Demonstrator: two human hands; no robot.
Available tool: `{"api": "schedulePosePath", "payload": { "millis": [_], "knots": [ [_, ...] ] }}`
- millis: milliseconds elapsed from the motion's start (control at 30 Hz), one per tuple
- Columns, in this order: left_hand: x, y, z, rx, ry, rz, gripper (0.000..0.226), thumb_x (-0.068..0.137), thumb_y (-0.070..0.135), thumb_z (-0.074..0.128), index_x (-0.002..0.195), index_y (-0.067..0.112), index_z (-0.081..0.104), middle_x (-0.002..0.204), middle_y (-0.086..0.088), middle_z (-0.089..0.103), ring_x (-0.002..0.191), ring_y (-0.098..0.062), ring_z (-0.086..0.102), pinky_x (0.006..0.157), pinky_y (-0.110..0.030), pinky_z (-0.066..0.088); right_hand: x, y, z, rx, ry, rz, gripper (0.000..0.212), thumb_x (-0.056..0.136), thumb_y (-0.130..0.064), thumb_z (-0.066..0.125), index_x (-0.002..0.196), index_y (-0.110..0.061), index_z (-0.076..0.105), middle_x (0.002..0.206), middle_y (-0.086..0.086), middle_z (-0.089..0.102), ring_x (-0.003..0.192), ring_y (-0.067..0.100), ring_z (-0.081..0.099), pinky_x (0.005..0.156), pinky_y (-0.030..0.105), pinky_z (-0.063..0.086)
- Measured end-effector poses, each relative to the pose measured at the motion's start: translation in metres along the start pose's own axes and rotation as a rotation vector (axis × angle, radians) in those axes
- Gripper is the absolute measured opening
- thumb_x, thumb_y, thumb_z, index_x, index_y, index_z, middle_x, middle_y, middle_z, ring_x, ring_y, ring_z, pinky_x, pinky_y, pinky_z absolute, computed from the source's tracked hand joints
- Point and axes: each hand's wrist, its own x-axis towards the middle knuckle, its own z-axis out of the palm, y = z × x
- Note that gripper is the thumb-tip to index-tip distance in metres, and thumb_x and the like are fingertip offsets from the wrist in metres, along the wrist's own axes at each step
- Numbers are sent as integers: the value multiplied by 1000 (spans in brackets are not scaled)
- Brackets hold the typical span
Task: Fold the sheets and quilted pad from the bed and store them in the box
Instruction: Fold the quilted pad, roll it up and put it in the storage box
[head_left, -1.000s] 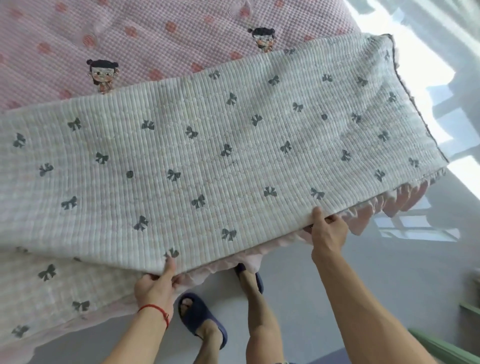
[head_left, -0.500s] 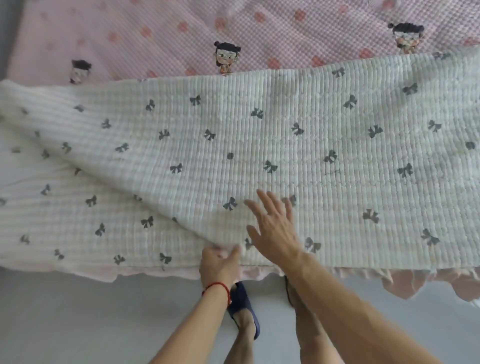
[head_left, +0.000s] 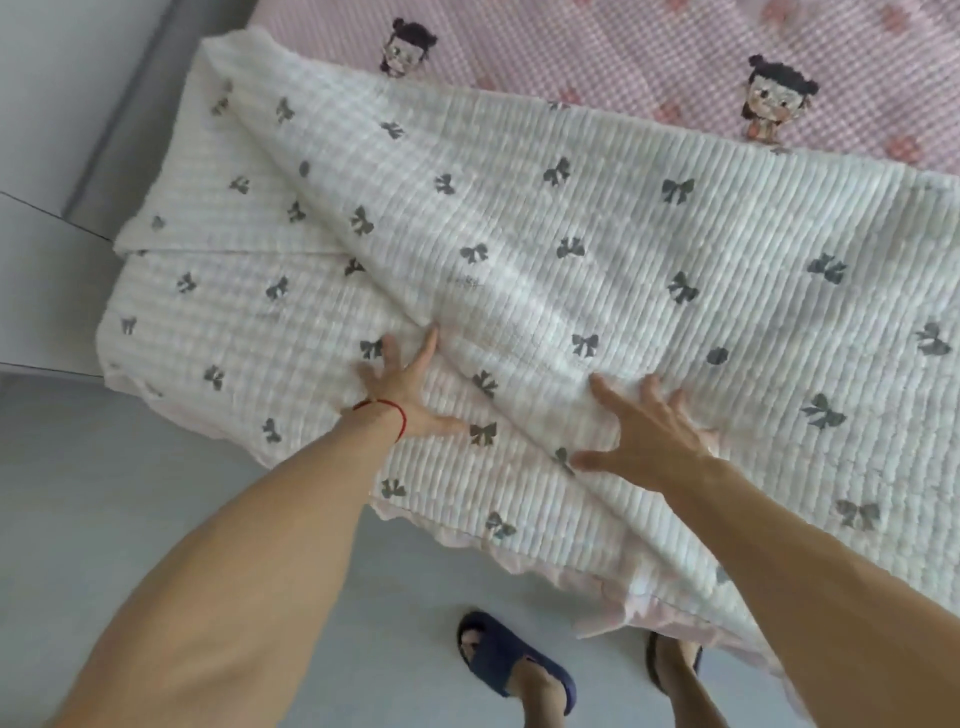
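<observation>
Palms down, we spread our left hand (head_left: 402, 392) and right hand (head_left: 644, 439), fingers apart, on the white quilted pad with grey bows (head_left: 597, 270), doubled over the pink checked sheet (head_left: 649, 47) on the bed, likely to flatten its diagonal ridge before folding again.

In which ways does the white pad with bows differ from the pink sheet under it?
The white quilted pad carries small grey bows; the pink checked sheet carries cartoon figures and red dots. The pad is ribbed and lies folded over itself with a diagonal ridge, while the sheet lies flat on the bed. Both open hands, the left hand and the right hand, press on the pad, none on the sheet. Both are patterned bedding.
</observation>
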Motion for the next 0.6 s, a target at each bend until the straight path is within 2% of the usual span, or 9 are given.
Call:
{"api": "schedulePosePath", "payload": {
  "millis": [67,167,233,300,400,500,600],
  "knots": [
    [10,-5,8,4,6,44,139,56,68,88,132,75,-29,161,-3,-38,147,-53,-24,110,-81,15,5,-3,0,-49,-13,50,111,69,-79,73,153,-59,4,168,11,-7,152,52,-2,104,85,19],
    [14,-4,12,-26,18,37,136,61,59,90,134,76,-24,161,0,-39,148,-49,-24,100,-89,11,15,-13,5,-77,-5,116,104,65,-73,80,146,-57,16,160,15,10,146,53,11,100,85,29],
    [18,-2,6,-18,-10,15,135,63,56,90,137,74,-23,160,0,-40,149,-48,-24,99,-90,11,25,-21,6,-77,10,143,101,63,-68,85,141,-54,23,155,18,17,143,55,16,98,85,31],
    [19,2,5,0,-39,3,136,64,55,89,137,73,-25,159,-2,-41,148,-50,-23,99,-90,13,26,-23,8,-81,0,181,101,63,-62,88,142,-52,26,155,20,17,142,56,17,98,87,28],
    [22,2,2,2,-72,12,136,66,54,89,137,72,-26,158,-3,-43,147,-52,-24,97,-90,15,28,-28,12,-37,33,221,99,65,-49,92,143,-49,31,160,21,6,146,59,4,98,92,15],
    [24,-1,-8,4,-108,62,134,69,52,88,137,71,-26,158,-5,-43,147,-53,-25,98,-90,15,26,-36,16,-16,64,262,100,68,-43,91,147,-50,31,164,15,-3,150,55,-10,100,90,2],
    [27,-7,-14,-20,-166,110,129,74,51,85,136,73,-26,157,-6,-45,144,-54,-29,98,-91,13,24,-43,17,20,50,311,110,68,-38,91,154,-52,24,168,10,-12,151,49,-20,100,89,0]
  ]
}}
